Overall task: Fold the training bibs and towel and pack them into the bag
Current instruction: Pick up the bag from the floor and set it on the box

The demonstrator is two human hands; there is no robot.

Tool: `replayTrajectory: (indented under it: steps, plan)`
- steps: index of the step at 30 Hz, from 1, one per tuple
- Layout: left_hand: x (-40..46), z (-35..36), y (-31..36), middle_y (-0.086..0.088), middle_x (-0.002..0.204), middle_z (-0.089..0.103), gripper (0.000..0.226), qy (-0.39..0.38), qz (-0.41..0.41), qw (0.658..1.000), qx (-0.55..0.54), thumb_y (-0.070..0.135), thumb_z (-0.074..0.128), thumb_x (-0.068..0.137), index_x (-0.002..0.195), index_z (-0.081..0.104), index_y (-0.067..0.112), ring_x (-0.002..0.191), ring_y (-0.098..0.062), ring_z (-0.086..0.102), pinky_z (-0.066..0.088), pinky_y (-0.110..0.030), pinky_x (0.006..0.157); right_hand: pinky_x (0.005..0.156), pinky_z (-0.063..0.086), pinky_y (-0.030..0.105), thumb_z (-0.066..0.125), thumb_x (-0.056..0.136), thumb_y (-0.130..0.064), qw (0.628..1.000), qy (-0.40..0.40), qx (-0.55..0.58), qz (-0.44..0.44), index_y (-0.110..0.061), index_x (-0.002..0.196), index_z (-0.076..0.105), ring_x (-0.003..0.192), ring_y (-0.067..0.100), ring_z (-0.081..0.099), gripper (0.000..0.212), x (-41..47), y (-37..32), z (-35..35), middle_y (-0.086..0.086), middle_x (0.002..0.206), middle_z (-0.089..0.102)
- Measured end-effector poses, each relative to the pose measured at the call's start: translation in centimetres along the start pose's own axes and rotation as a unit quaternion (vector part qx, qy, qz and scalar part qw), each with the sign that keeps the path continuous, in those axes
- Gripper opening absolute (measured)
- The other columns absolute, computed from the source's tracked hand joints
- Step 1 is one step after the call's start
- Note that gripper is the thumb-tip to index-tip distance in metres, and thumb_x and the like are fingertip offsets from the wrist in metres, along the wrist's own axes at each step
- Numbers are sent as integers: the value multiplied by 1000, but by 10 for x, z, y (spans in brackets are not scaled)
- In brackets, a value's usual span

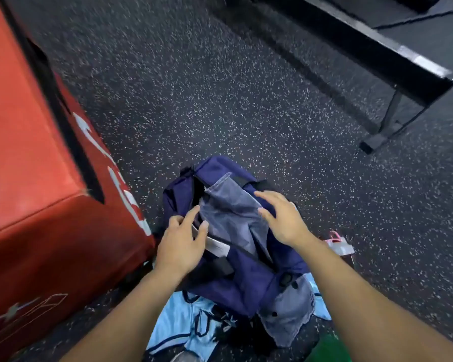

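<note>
The head view looks down on a navy bag [246,270] lying on the speckled floor [220,100], just beside a red padded box [37,178], its long axis running away from the person and slightly leftward. A grey-blue towel [233,212] lies draped along that same axis over the top opening, one end pointing toward the far end of the bag; whether it is partly inside already cannot be told. The left hand [181,244] rests at the near-left edge of the opening with its fingers spread and only loosely bent, likely to hold the mouth wide while the cloth goes in; its grip is apart, clamped on nothing visible. The right hand [283,218] hovers over the towel's right edge, fingers straight and parted, probably ready to press the fabric down. A light blue bib [175,325] lies crumpled on the floor at the bag's near end, partly under it, apparently not yet folded. A black bench [377,56] stands well apart at the upper right.
</note>
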State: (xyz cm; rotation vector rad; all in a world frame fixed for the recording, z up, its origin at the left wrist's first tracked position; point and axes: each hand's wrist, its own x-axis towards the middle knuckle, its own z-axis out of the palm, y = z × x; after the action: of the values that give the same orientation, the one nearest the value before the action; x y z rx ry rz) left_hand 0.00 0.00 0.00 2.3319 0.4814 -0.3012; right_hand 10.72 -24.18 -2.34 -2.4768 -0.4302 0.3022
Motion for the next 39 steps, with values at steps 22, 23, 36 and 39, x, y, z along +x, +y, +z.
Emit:
replayTrajectory:
  steps: [22, 23, 36, 39]
  plan:
    - [-7, -24, -5, 10, 157, 36, 74, 102, 91, 989, -48, -3, 45, 91, 157, 29, 28, 124, -17, 51, 35, -21, 87, 75, 49, 18, 63, 92, 3, 973, 72, 215, 36, -18, 94, 74, 75, 7, 63, 24, 3, -29, -16, -6, 90, 74]
    - [-8, -30, -8, 10, 156, 37, 75, 115, 102, 987, -45, -4, 45, 90, 156, 30, 29, 124, -17, 50, 37, -23, 89, 76, 50, 17, 60, 93, 6, 955, 79, 281, 56, -15, 94, 75, 78, 6, 65, 26, 0, -30, -23, -3, 93, 76]
    - [3, 0, -40, 16, 157, 32, 85, 28, 115, 993, -27, -6, 45, 86, 157, 23, 35, 132, -20, 50, 44, -37, 105, 81, 51, 39, 83, 68, -5, 980, 99, -170, -31, -18, 105, 75, 87, 26, 54, 40, -7, 1, 30, 0, 99, 57]
    - [11, 10, -41, 19, 157, 30, 86, 17, 122, 992, -28, -5, 45, 87, 157, 21, 39, 129, -21, 52, 45, -37, 102, 84, 53, 41, 85, 66, -18, 980, 43, -196, -3, -22, 117, 70, 94, 28, 57, 53, -1, 4, 40, 1, 108, 58]
